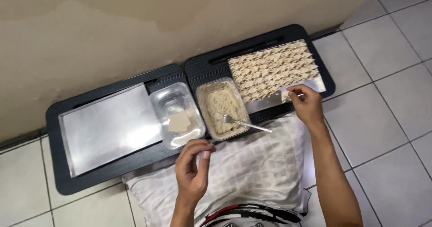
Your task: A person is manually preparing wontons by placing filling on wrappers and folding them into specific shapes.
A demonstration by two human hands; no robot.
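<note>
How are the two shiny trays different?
The left tray is bare, while the right tray is nearly covered with rows of folded dumplings. No hand is at the left tray; the right hand is at the right tray's near edge, pinching a dumpling. Both are flat silver rectangles, each lying on a black board on the floor.

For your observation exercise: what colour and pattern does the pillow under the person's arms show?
The pillow is pale grey-white with a faint checked pattern, best seen in the head view.
</note>
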